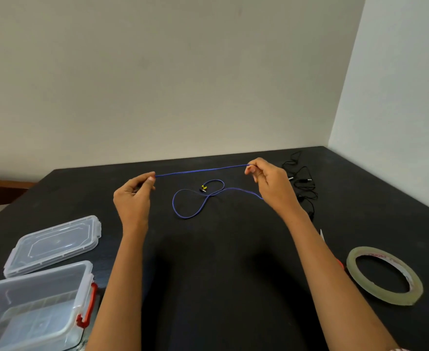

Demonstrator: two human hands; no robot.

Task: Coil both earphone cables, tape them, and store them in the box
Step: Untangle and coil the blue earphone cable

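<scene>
Pinches the blue earphone cable (200,171) between thumb and forefinger of the left hand (133,198), other fingers curled in toward the palm. Pinches the same cable farther along with the right hand (271,183), thumb and forefinger closed on it, remaining fingers bent loosely beneath. Holds the stretch between the two pinches taut and almost level, raised above the black table (221,262). Lets the rest of that cable trail down from the right hand onto the table, looped there in a loose figure-eight between the two hands, a yellow-and-black end piece (203,188) inside the farther loop. Has the black earphone cable (306,183) uncoiled in a tangle on the far right of the table, just behind the right hand. Has the clear box (81,282) open at the near left corner, red latches on its ends, and the clear lid (54,245) flat on the table just beyond it. Has the tape roll (385,297) flat on the table, right of the right forearm, well apart from both cables.
</scene>
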